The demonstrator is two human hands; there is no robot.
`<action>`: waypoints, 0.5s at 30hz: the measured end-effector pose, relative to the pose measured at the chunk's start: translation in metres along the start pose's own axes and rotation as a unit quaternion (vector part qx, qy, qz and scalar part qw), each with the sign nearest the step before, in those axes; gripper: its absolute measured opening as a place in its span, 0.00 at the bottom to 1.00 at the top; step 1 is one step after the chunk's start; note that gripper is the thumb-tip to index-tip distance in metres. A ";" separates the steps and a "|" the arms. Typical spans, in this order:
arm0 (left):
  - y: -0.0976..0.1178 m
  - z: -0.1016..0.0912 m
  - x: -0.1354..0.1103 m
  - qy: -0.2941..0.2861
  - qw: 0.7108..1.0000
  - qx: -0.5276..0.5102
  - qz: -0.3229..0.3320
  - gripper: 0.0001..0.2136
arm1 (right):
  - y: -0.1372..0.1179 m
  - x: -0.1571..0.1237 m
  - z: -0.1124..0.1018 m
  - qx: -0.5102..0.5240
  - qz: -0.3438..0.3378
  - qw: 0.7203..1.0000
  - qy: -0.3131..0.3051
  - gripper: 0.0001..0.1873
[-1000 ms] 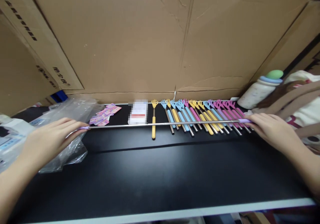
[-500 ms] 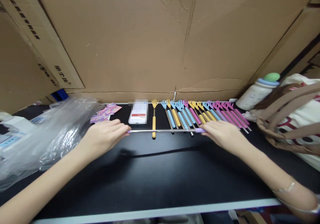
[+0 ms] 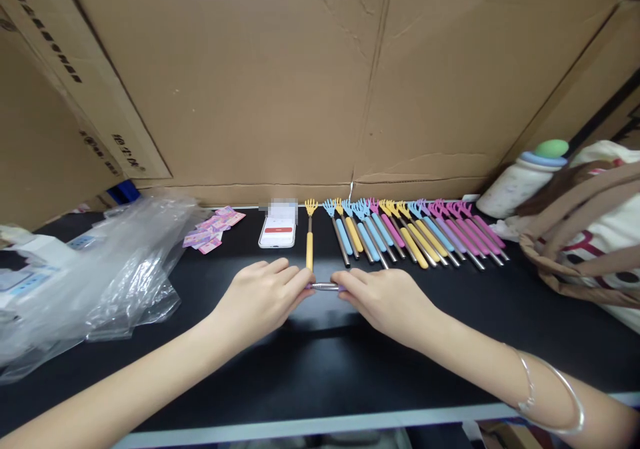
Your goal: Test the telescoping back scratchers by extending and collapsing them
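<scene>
**A:** What's being held here? Hard to make out.

**B:** A telescopic back scratcher [image 3: 326,287], pinched at both ends. The left hand [image 3: 263,299] is closed on 1 end, the right hand [image 3: 383,297] on the other, fingertips nearly meeting over the black table [image 3: 310,362]. Only a short bit of steel tube with purple at the tips is seen between them, so it looks collapsed to its shortest. Holding it by both ends, level and just above the table, is probably what lets the sections be pushed straight in.

**A:** And the colourful stuff behind?

**B:** A row of scratchers [image 3: 415,229] is laid side by side along the back edge, claws toward the cardboard wall [image 3: 300,89], all short. A single yellow scratcher [image 3: 309,239] is set apart at the left end, just beside a phone [image 3: 278,229]. Probably lined up that way so they can be counted or sorted by colour.

**A:** Anything else?

**B:** Clear plastic bags [image 3: 110,275] on the left, small pink cards [image 3: 213,229] near them, a bottle [image 3: 520,179] and a tote bag [image 3: 590,235] on the right.
</scene>
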State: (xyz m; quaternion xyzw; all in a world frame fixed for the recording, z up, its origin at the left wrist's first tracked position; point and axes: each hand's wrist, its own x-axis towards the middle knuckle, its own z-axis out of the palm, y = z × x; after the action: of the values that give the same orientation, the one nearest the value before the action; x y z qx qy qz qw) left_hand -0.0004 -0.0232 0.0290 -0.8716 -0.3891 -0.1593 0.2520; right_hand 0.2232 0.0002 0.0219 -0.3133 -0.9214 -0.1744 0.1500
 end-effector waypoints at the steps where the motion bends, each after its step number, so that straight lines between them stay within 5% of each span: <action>1: 0.001 -0.001 0.000 0.000 1.000 -0.006 0.003 0.09 | -0.002 0.001 -0.001 0.006 0.002 1.000 -0.008 0.14; 10: 0.011 0.000 0.001 0.021 0.999 0.002 0.042 0.10 | -0.008 0.000 -0.004 -0.023 -0.029 0.999 0.036 0.16; 15: -0.012 -0.007 -0.013 0.013 0.999 0.046 0.012 0.10 | 0.026 -0.015 -0.006 -0.075 -0.029 0.995 0.054 0.14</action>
State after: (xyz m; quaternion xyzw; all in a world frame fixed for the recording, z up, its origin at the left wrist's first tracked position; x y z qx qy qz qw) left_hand -0.0187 -0.0279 0.0324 -0.8617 -0.3818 -0.1496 0.2988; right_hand 0.2523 0.0089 0.0273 -0.2868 -0.9049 -0.2642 0.1707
